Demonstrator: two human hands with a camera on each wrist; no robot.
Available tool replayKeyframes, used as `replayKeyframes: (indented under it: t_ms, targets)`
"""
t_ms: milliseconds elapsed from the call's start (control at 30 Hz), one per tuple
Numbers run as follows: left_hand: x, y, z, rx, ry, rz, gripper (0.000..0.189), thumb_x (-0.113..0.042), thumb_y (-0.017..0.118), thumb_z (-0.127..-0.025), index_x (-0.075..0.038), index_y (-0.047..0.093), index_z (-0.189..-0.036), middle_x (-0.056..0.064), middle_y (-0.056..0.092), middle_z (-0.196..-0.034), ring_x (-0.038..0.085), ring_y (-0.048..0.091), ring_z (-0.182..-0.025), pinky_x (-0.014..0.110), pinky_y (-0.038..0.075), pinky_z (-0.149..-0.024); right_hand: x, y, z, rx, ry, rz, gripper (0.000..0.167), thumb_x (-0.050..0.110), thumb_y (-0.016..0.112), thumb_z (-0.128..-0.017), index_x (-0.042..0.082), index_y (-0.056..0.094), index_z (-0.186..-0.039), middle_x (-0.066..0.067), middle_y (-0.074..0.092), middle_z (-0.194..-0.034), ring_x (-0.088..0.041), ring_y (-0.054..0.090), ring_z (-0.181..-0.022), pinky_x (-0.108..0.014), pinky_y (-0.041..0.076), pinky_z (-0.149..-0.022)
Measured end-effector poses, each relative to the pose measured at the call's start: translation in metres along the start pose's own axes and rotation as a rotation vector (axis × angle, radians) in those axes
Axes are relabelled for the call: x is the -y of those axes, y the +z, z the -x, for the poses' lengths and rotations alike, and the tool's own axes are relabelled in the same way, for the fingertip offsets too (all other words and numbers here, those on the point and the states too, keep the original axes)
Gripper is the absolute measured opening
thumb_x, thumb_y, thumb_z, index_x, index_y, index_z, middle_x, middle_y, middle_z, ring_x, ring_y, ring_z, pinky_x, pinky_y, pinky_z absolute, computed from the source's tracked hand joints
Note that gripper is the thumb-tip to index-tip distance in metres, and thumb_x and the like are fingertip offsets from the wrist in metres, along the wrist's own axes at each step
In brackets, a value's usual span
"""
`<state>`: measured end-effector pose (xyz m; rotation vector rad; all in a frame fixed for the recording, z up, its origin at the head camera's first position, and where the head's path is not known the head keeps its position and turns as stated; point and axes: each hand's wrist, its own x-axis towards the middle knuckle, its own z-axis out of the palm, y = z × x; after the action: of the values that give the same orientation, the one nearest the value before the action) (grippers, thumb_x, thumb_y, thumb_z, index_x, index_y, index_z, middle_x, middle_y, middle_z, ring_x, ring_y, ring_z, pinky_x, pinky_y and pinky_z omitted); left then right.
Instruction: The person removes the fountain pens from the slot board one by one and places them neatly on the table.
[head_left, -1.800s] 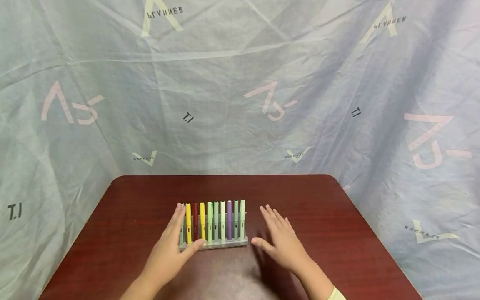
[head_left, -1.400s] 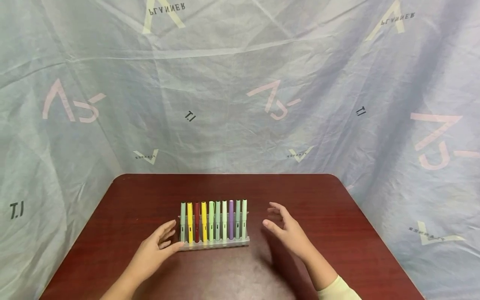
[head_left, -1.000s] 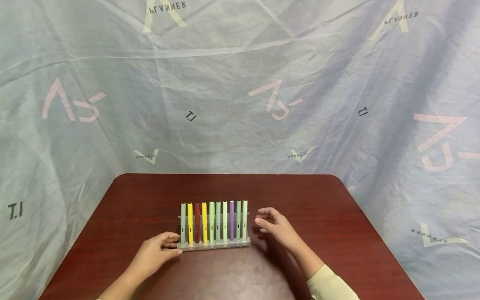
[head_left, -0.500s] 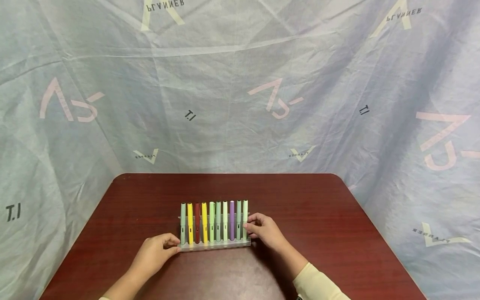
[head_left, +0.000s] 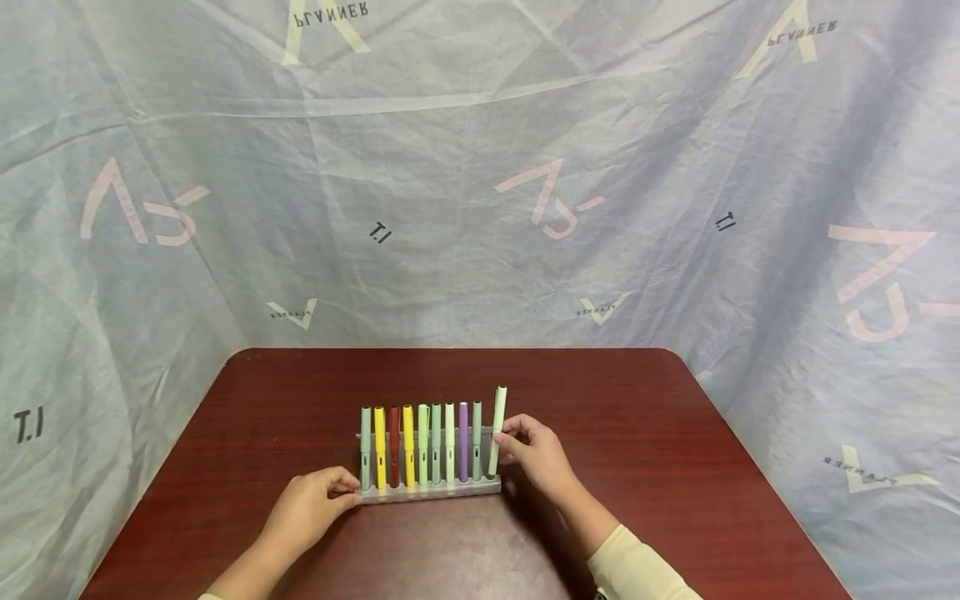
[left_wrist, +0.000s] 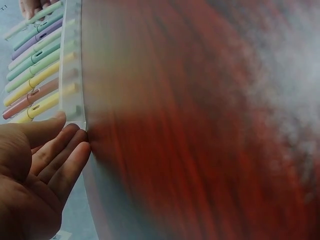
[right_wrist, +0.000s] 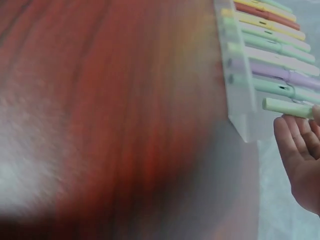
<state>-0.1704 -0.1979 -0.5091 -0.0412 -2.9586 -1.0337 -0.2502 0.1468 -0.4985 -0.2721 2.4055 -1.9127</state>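
Near the middle of the dark red tabletop (head_left: 300, 400), a clear rack (head_left: 429, 493) carries nine pens side by side, with a tenth at its right end pinched by the right hand (head_left: 536, 454). That pale green pen (head_left: 499, 412) is between thumb and fingers, its top higher than the others and leaning to the right. Its lower end is just behind the front strip of the rack; from the right wrist it shows apart from that strip, beside the neighbouring pen.

From left to right, the row runs grey-green pen (head_left: 366, 429), yellow pen (head_left: 380, 425), dark red pen (head_left: 394, 429), second yellow pen (head_left: 408, 427), light green pen (head_left: 423, 429), second grey-green pen (head_left: 437, 429), pale mint pen (head_left: 450, 429), purple pen (head_left: 463, 437) and third grey-green pen (head_left: 477, 429).

At the opposite end, the left hand (head_left: 311, 504) holds the rack by its left corner, thumb on the front and fingers against the end, the gap between them narrow.

A pale yellow sleeve (head_left: 637, 571) covers the right forearm. Behind the tabletop hangs a creased grey cloth (head_left: 450, 275) printed with letters.
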Motion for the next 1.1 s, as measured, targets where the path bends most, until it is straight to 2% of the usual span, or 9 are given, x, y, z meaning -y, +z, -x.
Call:
replayKeyframes:
  t_ms: [133, 300, 500, 867, 1100]
  targets:
    - [0.0, -0.001, 0.001, 0.005, -0.011, 0.0, 0.011, -0.023, 0.078, -0.084, -0.026, 0.07, -0.091, -0.013, 0.072, -0.089, 0.014, 0.069, -0.088, 0.04, 0.056, -0.079, 0.005, -0.01, -0.003, -0.003, 0.01, -0.048, 0.021, 0.013, 0.071, -0.091, -0.003, 0.064, -0.101, -0.016, 0.064, -0.09, -0.033, 0.069, -0.081, -0.045, 0.061, -0.072]
    - [-0.001, -0.002, 0.002, 0.014, -0.008, -0.015, 0.011, -0.023, 0.078, -0.084, -0.026, 0.069, -0.091, -0.012, 0.073, -0.09, 0.014, 0.07, -0.088, 0.041, 0.056, -0.08, 0.002, -0.024, -0.005, 0.021, 0.07, -0.118, 0.025, 0.013, 0.07, -0.092, -0.006, 0.061, -0.105, -0.015, 0.063, -0.091, -0.027, 0.069, -0.077, -0.048, 0.06, -0.074]
    - [0.0, -0.002, 0.001, 0.017, -0.001, -0.042, 0.011, -0.024, 0.078, -0.084, -0.026, 0.069, -0.091, -0.012, 0.073, -0.09, 0.015, 0.07, -0.088, 0.042, 0.056, -0.08, -0.01, -0.034, -0.006, 0.094, 0.161, -0.132, 0.029, 0.013, 0.068, -0.093, -0.01, 0.057, -0.107, -0.014, 0.063, -0.092, -0.027, 0.068, -0.075, -0.046, 0.061, -0.07]
    - [0.0, -0.001, 0.0, 0.017, 0.002, -0.045, 0.011, -0.025, 0.078, -0.083, -0.026, 0.069, -0.091, -0.012, 0.073, -0.089, 0.015, 0.07, -0.088, 0.043, 0.056, -0.081, -0.031, -0.028, -0.003, 0.213, 0.317, -0.049, 0.021, 0.011, 0.067, -0.091, -0.007, 0.06, -0.097, -0.013, 0.064, -0.077, -0.02, 0.065, -0.061, -0.038, 0.06, -0.059]
    - [0.001, -0.002, -0.001, 0.024, -0.001, -0.052, 0.011, -0.026, 0.077, -0.084, -0.026, 0.07, -0.092, -0.012, 0.073, -0.09, 0.015, 0.069, -0.088, 0.042, 0.056, -0.079, -0.03, -0.023, -0.004, 0.218, 0.331, 0.059, 0.02, 0.013, 0.069, -0.09, -0.006, 0.062, -0.091, -0.013, 0.06, -0.075, -0.019, 0.061, -0.056, -0.036, 0.059, -0.054]
